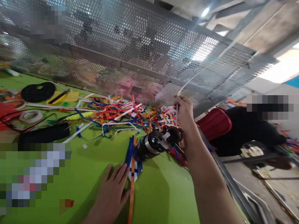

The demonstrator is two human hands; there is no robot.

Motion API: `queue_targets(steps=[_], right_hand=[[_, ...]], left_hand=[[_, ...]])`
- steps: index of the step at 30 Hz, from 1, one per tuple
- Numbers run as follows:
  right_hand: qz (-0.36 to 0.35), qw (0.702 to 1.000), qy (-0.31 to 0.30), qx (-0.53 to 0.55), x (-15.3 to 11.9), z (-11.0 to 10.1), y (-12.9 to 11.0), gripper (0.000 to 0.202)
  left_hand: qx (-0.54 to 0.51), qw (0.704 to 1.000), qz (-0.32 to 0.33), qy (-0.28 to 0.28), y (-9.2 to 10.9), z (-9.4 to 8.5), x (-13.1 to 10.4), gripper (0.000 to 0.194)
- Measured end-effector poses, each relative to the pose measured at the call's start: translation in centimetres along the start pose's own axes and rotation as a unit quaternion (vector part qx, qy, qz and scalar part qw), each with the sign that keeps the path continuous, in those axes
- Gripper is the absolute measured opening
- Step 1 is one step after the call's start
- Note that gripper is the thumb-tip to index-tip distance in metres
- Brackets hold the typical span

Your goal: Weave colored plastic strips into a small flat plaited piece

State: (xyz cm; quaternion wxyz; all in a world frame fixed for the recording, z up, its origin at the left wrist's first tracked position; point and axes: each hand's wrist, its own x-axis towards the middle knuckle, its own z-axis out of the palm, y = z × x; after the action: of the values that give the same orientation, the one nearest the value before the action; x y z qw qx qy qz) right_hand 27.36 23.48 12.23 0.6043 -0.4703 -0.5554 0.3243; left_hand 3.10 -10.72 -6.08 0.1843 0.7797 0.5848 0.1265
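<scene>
My left hand (113, 186) lies with its fingers stretched out on the green table, the fingertips at the edge of a small woven piece (133, 170) of blue, white and orange strips. A long orange strip (131, 199) runs through it toward the near edge. My right hand (185, 109), raised at the right, pinches a long white strip (187, 83) that extends up and to the right. Between the hands, a black bottle (148, 144) with an open lid lies tilted, its base against the woven piece and its lid near my right forearm.
Loose coloured strips (121, 113) heap along the perforated metal screen (140, 53) at the back. To the left are a yellow cutter knife (58, 97), a tape roll (31, 115), glasses (11, 119) and a black case (46, 133). A person (247, 130) and a red chair (217, 123) are at right.
</scene>
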Motion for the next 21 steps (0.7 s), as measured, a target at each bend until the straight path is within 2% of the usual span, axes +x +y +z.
queue_targets(steps=[3,7,12,15,18,21], right_hand=[[0.007,1.000,0.003,0.000,-0.4,-1.8,-0.9,0.016],[0.020,1.000,-0.013,-0.019,-2.4,-4.8,-2.7,0.023],[0.025,0.999,-0.024,-0.042,-7.6,-8.7,-4.9,0.033],[0.034,0.997,-0.030,-0.062,-11.2,-10.5,-6.2,0.038],[0.056,0.995,-0.041,-0.077,-14.7,-11.7,-7.7,0.043],[0.071,0.991,-0.053,-0.099,-18.1,-12.2,-9.2,0.045]], left_hand=[[0.002,1.000,0.012,0.014,-0.2,0.1,-0.1,0.058],[0.020,0.997,0.031,0.070,-0.8,1.0,-0.1,0.058],[0.056,0.984,0.057,0.159,-1.8,2.7,0.0,0.053],[0.059,0.975,0.063,0.203,-2.3,3.1,0.0,0.054],[0.030,0.971,0.059,0.231,-2.5,2.1,-0.1,0.052],[-0.053,0.966,0.066,0.246,-1.9,-0.2,-0.3,0.049]])
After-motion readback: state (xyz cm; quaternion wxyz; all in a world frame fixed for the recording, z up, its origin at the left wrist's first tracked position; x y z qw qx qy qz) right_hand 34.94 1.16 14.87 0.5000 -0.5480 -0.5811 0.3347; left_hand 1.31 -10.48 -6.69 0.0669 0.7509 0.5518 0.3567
